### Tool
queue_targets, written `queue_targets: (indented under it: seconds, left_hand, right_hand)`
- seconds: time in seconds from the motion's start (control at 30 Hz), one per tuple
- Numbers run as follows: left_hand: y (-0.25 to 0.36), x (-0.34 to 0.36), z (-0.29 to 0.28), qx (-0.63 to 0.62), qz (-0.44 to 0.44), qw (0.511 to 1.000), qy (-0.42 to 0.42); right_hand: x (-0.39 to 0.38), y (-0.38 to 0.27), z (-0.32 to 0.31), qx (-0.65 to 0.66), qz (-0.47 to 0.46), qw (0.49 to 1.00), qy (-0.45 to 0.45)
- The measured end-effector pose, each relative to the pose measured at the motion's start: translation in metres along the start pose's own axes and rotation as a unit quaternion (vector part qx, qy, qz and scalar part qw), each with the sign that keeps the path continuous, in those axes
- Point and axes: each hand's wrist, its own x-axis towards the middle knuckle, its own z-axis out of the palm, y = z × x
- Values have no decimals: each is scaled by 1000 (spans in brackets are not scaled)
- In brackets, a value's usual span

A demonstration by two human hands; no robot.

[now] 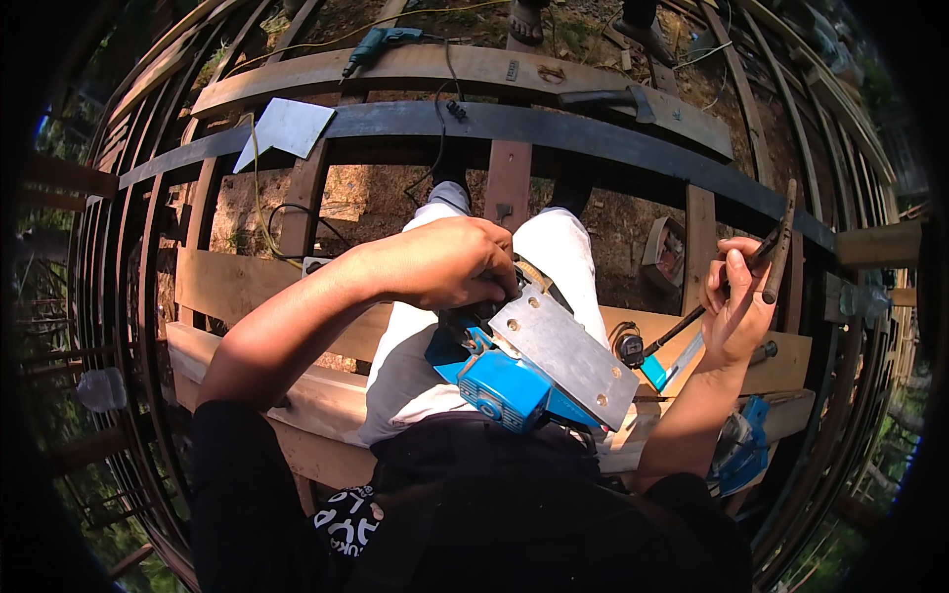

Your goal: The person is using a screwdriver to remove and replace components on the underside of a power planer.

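A blue power tool (506, 387), which looks like an electric planer, rests on my lap with its flat metal base plate (563, 341) turned up. Screw holes show in the plate. My left hand (465, 267) is closed at the tool's far end, its fingers curled by a brownish part (535, 277); what the fingertips pinch is hidden. Raised off to the right, my right hand (736, 296) grips a slim dark-shafted tool (682, 328) with a brown crosspiece (781, 242) at its upper end. The shaft points down toward a tape measure (628, 346).
Another blue power tool (741, 445) lies by my right elbow. Beyond my knees, planks bear a teal drill (381, 44), a hatchet (623, 99) and a pale angular sheet (287, 130). Cords trail across the beams. A small box (664, 249) sits between them. Another person's foot (526, 25) stands at the far edge.
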Motion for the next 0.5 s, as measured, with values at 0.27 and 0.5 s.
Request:
queue_targets:
  seconds: [0.27, 0.5]
  left_hand:
    - [1, -2, -5, -12, -4, 1000, -12]
    - [13, 6, -7, 56, -72, 995, -47]
  right_hand:
    - [-2, -2, 4, 13, -11, 1000, -8]
    - [1, 13, -11, 8, -8, 1000, -8]
